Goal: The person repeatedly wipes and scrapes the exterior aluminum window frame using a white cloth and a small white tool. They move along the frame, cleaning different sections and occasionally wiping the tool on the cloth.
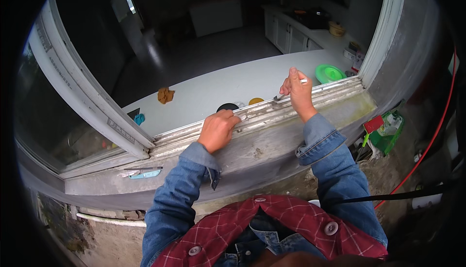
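Observation:
My right hand (pixel 299 90) grips a small flat tool with a white handle (pixel 303 81), perhaps a brush or scraper. Its dark, flat end (pixel 277 97) is down at the sliding-window track (pixel 265 108), which is dirty and grooved. My left hand (pixel 217 130) rests on the same track with its fingers curled. A small whitish scrap (pixel 242 116) shows at its fingertips; whether they pinch it is unclear. Just beyond the left hand are a black round object (pixel 228 107) and a yellow round one (pixel 256 101), both partly hidden by the frame.
A teal utility knife (pixel 145 174) and a dark thin tool lie on the outer sill (pixel 109 183). Inside, a white counter (pixel 211 85) bears a brown crumpled cloth (pixel 165 95), a teal cloth (pixel 139 119) and a green plastic basin (pixel 329 73). A red hose (pixel 433 147) runs at right.

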`<state>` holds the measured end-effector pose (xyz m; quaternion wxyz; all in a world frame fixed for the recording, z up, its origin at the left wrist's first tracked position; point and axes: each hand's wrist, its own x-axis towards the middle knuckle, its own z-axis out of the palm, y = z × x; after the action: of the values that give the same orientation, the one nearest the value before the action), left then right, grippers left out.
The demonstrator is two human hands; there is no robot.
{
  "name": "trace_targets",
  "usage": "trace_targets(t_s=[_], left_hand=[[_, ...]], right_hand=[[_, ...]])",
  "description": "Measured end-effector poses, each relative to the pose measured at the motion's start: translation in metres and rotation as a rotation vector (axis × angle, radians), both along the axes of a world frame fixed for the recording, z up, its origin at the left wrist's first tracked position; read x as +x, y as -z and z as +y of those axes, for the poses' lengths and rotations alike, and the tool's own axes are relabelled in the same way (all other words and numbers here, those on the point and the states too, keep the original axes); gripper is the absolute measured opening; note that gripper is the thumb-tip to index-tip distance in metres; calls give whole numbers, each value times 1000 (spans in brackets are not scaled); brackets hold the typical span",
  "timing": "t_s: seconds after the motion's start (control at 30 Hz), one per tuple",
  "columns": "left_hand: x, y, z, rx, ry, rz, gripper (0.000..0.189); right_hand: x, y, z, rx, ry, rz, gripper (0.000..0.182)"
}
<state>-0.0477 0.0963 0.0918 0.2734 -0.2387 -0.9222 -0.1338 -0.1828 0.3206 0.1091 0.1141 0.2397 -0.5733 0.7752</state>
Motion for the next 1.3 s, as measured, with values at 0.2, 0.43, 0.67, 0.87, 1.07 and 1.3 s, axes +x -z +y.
trace_targets(t_s=[0.2,0.43,0.67,0.87,1.07,1.3], left_hand=[[-49,25,17,-32,-27,-23,21],[-63,27,28,-35,-87,-31,26],[-62,23,29,-98,-105,-75,31],[-66,19,27,-36,-103,-145,30],[-68,21,25,5,-64,-100,26],[-72,25,24,28,-30,-82,23]], right_hand=[[-15,-4,39,-100,42,-31,50],[-40,13,46,57,133,-34,48],[-37,24,25,235,182,33,52],[-28,26,-11,201,193,-47,53],[-15,28,-29,265,286,79,53],[-14,37,-40,190,223,25,51]])
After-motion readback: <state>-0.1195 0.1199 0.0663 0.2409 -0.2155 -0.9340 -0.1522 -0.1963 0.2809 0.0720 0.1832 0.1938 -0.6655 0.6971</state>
